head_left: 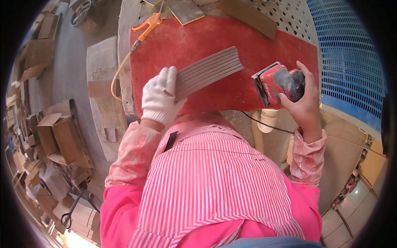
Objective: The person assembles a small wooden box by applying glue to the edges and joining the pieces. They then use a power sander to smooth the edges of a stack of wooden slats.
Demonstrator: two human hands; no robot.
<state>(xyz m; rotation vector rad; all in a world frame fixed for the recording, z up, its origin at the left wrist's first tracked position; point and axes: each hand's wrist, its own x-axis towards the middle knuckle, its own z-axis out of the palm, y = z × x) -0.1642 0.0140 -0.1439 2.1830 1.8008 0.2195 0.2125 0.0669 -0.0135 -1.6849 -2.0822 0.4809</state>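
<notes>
A grey-brown ribbed strip panel (211,70) lies slanted over a red cloth-covered work surface (165,49). At its near left end, my left hand (160,97), in a white glove, grips it with the thumb on the lower side. To the right, my bare right hand (305,105) is wrapped round the black rear knob of a red and black electric sander (271,82). The sander is apart from the panel and tilted, its flat pad facing left. A dark cord runs below the surface's near edge toward my right wrist.
An orange air blow gun (149,27) with a pale hose lies at the far left corner. Behind are a grey tile (186,11) and a brown board (248,17). A blue perforated panel (347,49) stands right; cardboard boxes (62,138) crowd the left floor.
</notes>
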